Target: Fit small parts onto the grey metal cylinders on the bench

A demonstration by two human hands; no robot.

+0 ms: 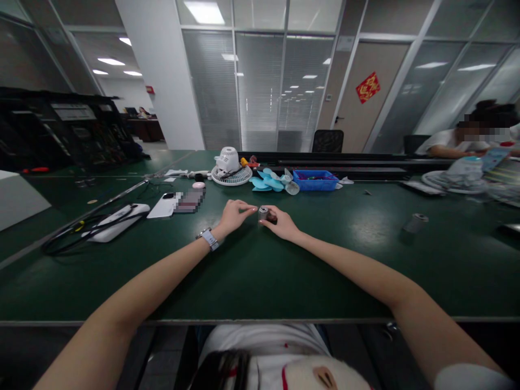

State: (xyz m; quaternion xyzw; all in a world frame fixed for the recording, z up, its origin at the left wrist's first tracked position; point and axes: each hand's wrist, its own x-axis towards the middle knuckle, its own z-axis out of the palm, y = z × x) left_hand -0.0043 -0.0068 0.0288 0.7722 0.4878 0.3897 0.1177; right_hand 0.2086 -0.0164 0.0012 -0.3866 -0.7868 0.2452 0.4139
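A small grey metal cylinder with a dark mark on its top stands upright near the middle of the green table. My right hand is closed round it from the right, thumb low at the front and a finger near the top. From the left, my left hand reaches to the cylinder's upper edge, its thumb and forefinger tips pressed together; whatever they hold, if anything, is too small to tell. A second metal cylinder lies or stands farther right on the table.
Behind my hands are a white fan body, light blue fan blades and a blue basket. Phones and a white case with black cables lie left. Another person sits at the far right.
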